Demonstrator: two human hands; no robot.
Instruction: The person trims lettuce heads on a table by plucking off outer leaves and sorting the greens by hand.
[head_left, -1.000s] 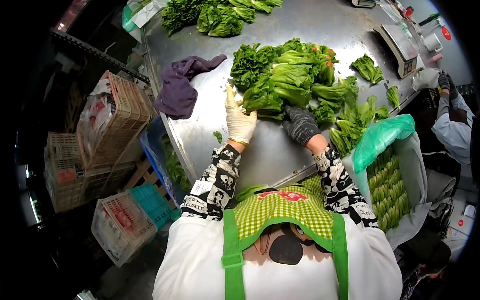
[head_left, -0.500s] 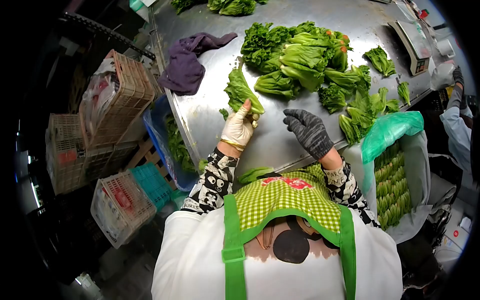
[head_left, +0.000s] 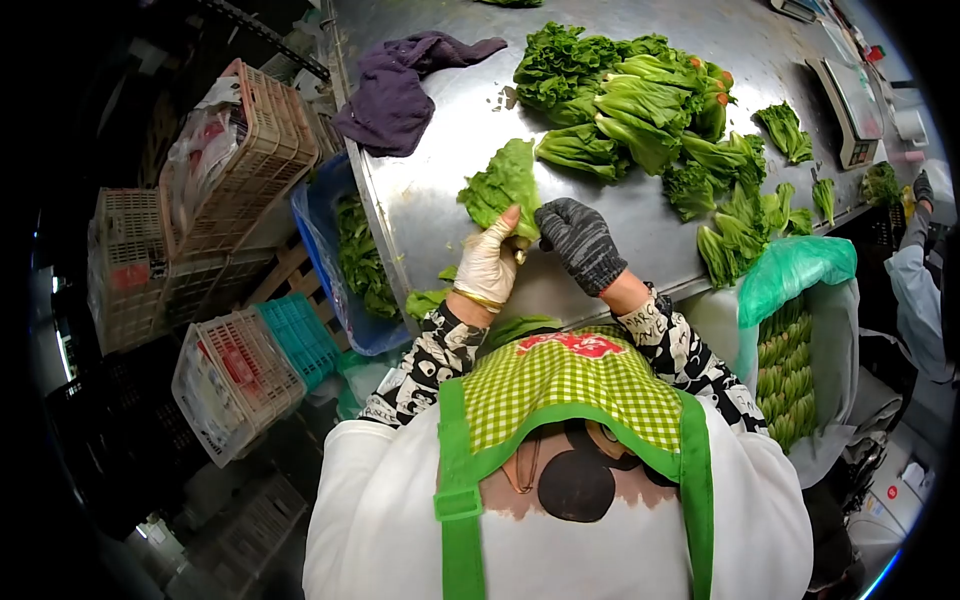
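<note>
My left hand (head_left: 487, 262), in a pale glove, grips a lettuce head (head_left: 507, 187) by its stem end, leaves pointing away from me over the metal table (head_left: 430, 190). My right hand (head_left: 582, 245), in a dark grey knitted glove, has its fingers curled together at the right edge of those leaves; whether it pinches a leaf is too small to tell. Beyond my hands lies a pile of lettuce (head_left: 650, 105), with looser heads (head_left: 735, 230) to its right. A purple cloth (head_left: 390, 100) rests at the table's left side.
A blue bin (head_left: 325, 235) with leaves and several stacked crates (head_left: 215, 190) stand at the left. At the right are a lined box of packed lettuce (head_left: 787, 370), a scale (head_left: 850, 110) and a co-worker's gloved hand (head_left: 922, 188).
My left hand has taken a lettuce head from near the pile and brought it closer to me. My right hand left the pile, opened, then closed in beside that head. The view has shifted.
</note>
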